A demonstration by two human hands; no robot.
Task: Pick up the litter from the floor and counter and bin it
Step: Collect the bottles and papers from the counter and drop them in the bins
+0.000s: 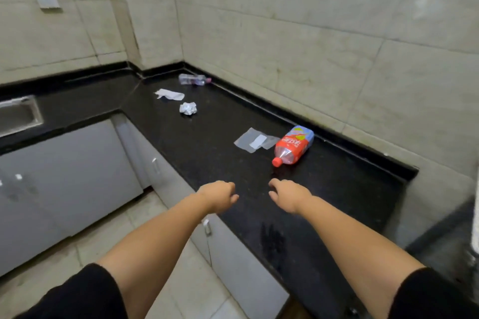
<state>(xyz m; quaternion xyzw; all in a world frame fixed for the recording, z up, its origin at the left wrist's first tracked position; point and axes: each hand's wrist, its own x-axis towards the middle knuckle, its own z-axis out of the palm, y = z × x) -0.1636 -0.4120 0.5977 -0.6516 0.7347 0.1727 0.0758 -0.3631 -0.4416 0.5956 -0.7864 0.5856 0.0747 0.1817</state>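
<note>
Litter lies along a black L-shaped counter (324, 189). A red-labelled plastic bottle (294, 145) with a red cap lies on its side near the wall. Beside it rests a clear plastic wrapper (252, 141). Farther back sit a crumpled foil ball (188, 108), a flat white paper scrap (169, 94) and a clear water bottle (194, 79) in the corner. My left hand (217, 195) hovers over the counter's front edge, fingers curled, holding nothing. Just short of the red bottle's cap, my right hand (289, 195) hangs with fingers loosely curled and empty.
A steel sink (19, 115) is set into the counter at the far left. Grey cabinet doors (64, 176) run below the counter, above a pale tiled floor (116, 235). Tiled walls close off the back and right. No bin is in view.
</note>
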